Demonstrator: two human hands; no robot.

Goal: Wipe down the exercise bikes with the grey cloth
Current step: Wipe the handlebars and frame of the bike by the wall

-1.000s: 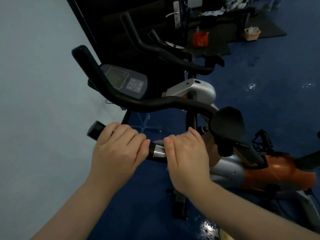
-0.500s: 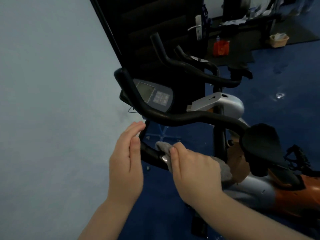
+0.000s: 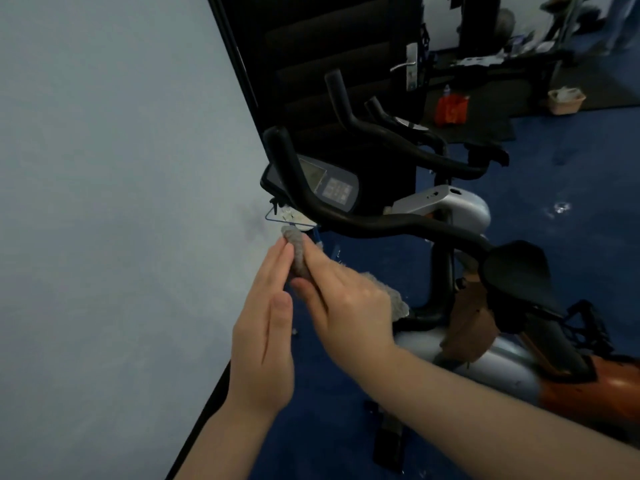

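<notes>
- Two bare hands occupy the lower centre of the head view, raised side by side in front of the nearer exercise bike [image 3: 460,348].
- The right hand [image 3: 341,306] is closed on the grey cloth [image 3: 298,258]: thumb and fingers pinch a rolled end that sticks up past the fingertips, and the rest of the cloth trails out beyond the knuckles, on the side away from the left hand.
- The left hand [image 3: 265,337] is flat and released, fingers straight and together, thumb lying along the palm edge. Its fingertips rest against the rolled cloth on the side facing the right hand.
- Whether the cloth wraps a lower grip of the bike cannot be told; the hands hide that spot.
- Just beyond the fingertips of both hands run the bike's black handlebar [image 3: 367,223] and, behind it, the console [image 3: 327,185] with its screen and button pad.
- On the far side of the right hand stand the black saddle [image 3: 516,271] and the silver and orange bike body.
- A second exercise bike [image 3: 408,140] stands farther beyond the console, in front of a dark door [image 3: 346,64].
- On the outer side of the left hand is a pale wall [image 3: 114,202]; beneath both forearms lies blue floor [image 3: 329,410].
</notes>
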